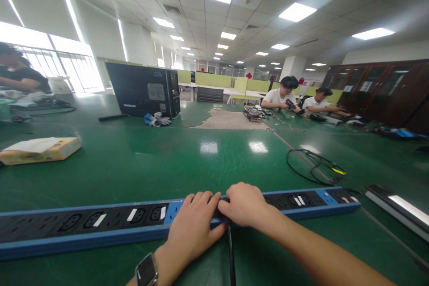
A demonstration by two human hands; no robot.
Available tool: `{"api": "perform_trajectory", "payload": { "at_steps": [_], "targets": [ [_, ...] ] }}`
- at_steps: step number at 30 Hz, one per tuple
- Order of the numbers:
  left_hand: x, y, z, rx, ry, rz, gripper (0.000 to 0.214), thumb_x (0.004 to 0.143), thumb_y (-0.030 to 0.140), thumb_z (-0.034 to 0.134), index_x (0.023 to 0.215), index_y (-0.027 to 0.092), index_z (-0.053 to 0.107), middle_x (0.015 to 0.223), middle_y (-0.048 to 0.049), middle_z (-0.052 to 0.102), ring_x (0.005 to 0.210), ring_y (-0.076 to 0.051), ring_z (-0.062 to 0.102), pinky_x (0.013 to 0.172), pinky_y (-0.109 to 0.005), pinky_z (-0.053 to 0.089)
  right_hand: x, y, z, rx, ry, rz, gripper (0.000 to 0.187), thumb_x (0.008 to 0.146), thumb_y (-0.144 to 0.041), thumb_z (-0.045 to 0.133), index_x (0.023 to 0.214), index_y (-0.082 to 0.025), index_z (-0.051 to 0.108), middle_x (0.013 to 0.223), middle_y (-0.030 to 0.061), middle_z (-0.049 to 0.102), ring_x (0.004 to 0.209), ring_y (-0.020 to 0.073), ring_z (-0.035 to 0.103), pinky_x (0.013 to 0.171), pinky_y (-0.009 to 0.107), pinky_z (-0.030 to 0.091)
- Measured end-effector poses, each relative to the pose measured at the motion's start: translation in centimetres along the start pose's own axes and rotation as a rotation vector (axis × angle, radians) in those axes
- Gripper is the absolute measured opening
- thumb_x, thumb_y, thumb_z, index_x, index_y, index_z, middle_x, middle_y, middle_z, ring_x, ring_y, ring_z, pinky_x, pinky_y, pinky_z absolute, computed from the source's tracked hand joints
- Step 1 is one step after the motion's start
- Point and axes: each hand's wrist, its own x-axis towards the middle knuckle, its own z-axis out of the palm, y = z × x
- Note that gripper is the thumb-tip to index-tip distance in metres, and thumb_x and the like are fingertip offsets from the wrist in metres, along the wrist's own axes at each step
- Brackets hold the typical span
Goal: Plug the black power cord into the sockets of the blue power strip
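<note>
A long blue-framed power strip (114,221) with black sockets and small white labels lies across the green table in front of me. My left hand (196,219), with a watch on its wrist, is clasped over the middle of the strip, fingers on top and thumb at the near side. Right beside it, my right hand (244,205) is closed around a black plug at the strip's sockets, mostly covered by my fingers. From between the hands a black power cord (231,254) runs down toward me. How deep the plug sits is hidden.
A yellow tissue pack (43,149) lies left. Farther back stand a black computer case (144,91) and blue-grey gloves (157,119). To the right are a coiled black cable (311,165) and a lit lamp bar (402,208). Several people sit around the table.
</note>
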Motion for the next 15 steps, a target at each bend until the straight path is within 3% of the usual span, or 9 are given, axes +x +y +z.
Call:
{"api": "perform_trajectory", "payload": {
  "at_steps": [8, 15],
  "targets": [
    [-0.1, -0.1, 0.2, -0.042, 0.014, -0.003, 0.052, 0.077, 0.037, 0.056, 0.126, 0.020, 0.053, 0.118, -0.0090, 0.060, 0.108, -0.028, 0.051, 0.096, -0.044, 0.036, -0.3, 0.1, 1.1, 0.020, 0.035, 0.001, 0.046, 0.083, -0.049, 0.037, 0.086, -0.021, 0.073, 0.089, 0.0123, 0.073, 0.081, 0.0262, 0.067, 0.067, 0.034, 0.047],
    [-0.3, -0.4, -0.1, -0.223, 0.101, 0.041, 0.066, 0.071, 0.025, 0.061, 0.135, 0.022, 0.042, 0.130, -0.0077, 0.052, 0.120, -0.024, 0.045, 0.103, -0.039, 0.032, -1.6, 1.0, 1.4, 0.127, 0.167, -0.063, 0.061, 0.092, -0.055, 0.020, 0.075, -0.022, 0.068, 0.080, 0.0072, 0.072, 0.076, 0.0218, 0.066, 0.061, 0.029, 0.038]
  ]
}}
